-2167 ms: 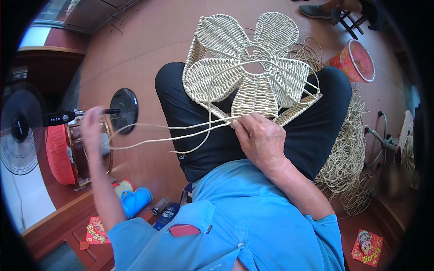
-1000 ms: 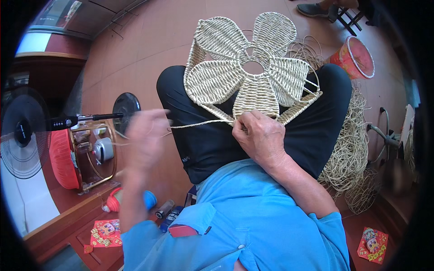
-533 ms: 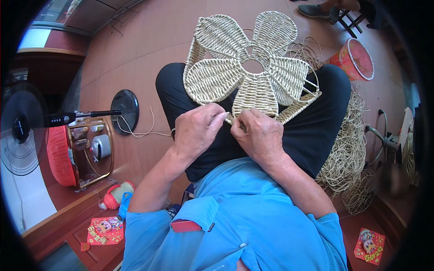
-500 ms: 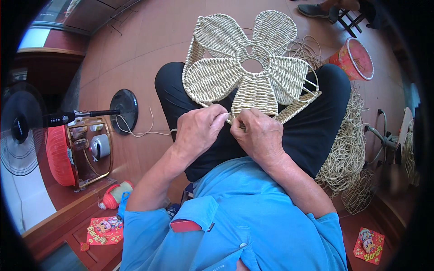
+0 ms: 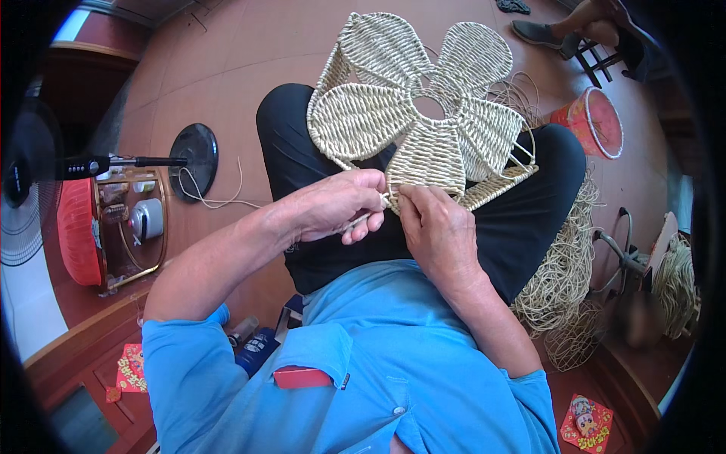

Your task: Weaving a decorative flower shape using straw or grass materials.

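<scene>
A flat woven straw piece shaped like a flower with several petals (image 5: 423, 113) rests on my lap, over black trousers. My left hand (image 5: 340, 206) pinches a pale straw cord (image 5: 370, 216) at the piece's near edge. My right hand (image 5: 439, 231) presses on the same edge just beside it, fingertips on the weave. The two hands nearly touch. A loose strand (image 5: 215, 198) trails off to the left over the floor.
A heap of loose straw cord (image 5: 563, 280) lies at my right. A standing fan with a round black base (image 5: 193, 155) is at the left, next to a red stool (image 5: 76, 231). A red bucket (image 5: 594, 121) stands far right.
My left hand, stretched far out left pulling the cord, has come back in to the woven piece's edge beside the right hand. The long slack strands are drawn in.
</scene>
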{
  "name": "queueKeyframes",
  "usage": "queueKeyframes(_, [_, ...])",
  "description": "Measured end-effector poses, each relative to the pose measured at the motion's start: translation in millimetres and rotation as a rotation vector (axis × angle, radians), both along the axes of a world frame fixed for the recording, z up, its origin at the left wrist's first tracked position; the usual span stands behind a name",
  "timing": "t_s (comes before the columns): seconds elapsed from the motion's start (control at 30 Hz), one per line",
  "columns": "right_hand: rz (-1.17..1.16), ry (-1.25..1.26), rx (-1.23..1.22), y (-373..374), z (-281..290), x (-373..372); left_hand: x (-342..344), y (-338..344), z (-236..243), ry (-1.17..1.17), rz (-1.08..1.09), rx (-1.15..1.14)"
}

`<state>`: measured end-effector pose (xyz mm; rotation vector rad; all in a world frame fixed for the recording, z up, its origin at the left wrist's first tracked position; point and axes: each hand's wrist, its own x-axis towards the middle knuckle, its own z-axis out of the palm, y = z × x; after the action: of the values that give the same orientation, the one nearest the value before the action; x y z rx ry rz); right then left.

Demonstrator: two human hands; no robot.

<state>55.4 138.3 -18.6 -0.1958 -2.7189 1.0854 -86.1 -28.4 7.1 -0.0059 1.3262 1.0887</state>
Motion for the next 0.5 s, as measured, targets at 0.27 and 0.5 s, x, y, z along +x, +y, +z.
queueKeyframes(0.27, [-0.009,-0.059,-0.025,2.5,-3.7,-5.3,10.1,-4.7,-2.0,0.136,-0.014,0.016])
queueKeyframes(0.5, [-0.094,-0.303,-0.179,5.4,11.0,-14.1,15.9,-6.7,2.6,0.316,-0.070,0.029])
